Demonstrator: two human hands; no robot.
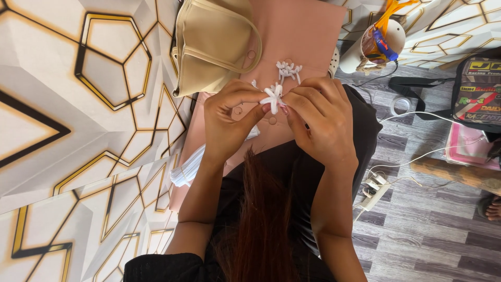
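pink board (308, 36) lies across the lap, beige bag (209, 42) at its upper left. left hand (227, 120) and right hand (318, 120) meet over the board, fingertips of both pinched shut on a small white pipe-cleaner flower (273, 97). second white flower (288, 69) lies just beyond.

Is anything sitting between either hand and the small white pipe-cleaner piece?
Nothing visible. The left hand and right hand both pinch the white pipe-cleaner piece directly at their fingertips, above the pink board.
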